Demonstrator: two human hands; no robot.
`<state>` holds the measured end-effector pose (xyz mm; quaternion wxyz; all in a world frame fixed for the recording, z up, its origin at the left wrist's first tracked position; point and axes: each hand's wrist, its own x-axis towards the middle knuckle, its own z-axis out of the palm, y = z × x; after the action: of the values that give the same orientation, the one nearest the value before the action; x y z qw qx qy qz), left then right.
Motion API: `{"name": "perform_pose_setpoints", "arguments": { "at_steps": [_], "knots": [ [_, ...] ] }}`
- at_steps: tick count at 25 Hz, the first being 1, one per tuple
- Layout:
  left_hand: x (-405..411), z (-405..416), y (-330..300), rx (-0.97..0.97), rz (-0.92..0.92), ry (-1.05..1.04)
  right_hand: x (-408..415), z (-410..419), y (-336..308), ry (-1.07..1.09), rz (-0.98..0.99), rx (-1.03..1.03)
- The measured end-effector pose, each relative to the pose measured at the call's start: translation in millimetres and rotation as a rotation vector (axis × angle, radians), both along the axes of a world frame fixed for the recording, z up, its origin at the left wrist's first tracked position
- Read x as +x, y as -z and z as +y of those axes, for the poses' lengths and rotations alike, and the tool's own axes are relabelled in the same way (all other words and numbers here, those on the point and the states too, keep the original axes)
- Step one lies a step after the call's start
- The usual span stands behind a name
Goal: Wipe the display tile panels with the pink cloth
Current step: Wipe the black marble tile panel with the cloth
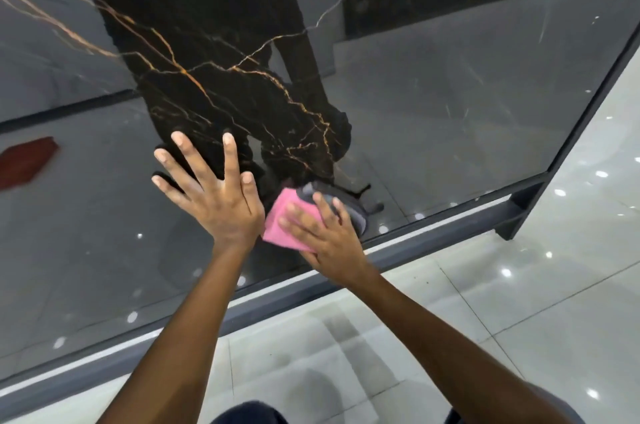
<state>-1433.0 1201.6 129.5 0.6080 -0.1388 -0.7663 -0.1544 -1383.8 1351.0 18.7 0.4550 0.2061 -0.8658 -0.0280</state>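
A small folded pink cloth (289,221) lay flat against the glossy black gold-veined marble tile panel (214,53), low near its bottom edge, half covered beneath the grip.

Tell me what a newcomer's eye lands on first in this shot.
First the pink cloth, bright against the dark glossy tile panel, pressed low near the panel's bottom edge by the right hand. Next the left hand, fingers spread flat on the panel just left of the cloth. Then the gold veins branching across the black marble above both hands.
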Motion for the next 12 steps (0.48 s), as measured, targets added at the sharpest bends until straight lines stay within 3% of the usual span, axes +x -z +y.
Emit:
{"name": "perform_pose_setpoints", "arguments": {
  "at_steps": [3, 5, 7, 9, 12],
  "knots": [
    [14, -5, -2, -0.007, -0.050, -0.002, 22, 32, 50, -0.087, -0.132, 0.388],
    [31, 4, -4, 0.090, -0.138, 0.099, 7, 67, 25, -0.105, -0.041, 0.284],
    [50, 20, 1, 0.058, -0.207, 0.207, -5, 100, -14, -0.002, 0.090, -0.140],
    [51, 30, 11, -0.116, -0.228, 0.244, -13, 141, -27, 0.082, 0.172, -0.661],
    [23, 30, 19, -0.335, -0.178, 0.099, -19, 172, -21, 0.110, 0.207, -1.770]
  ]
}}
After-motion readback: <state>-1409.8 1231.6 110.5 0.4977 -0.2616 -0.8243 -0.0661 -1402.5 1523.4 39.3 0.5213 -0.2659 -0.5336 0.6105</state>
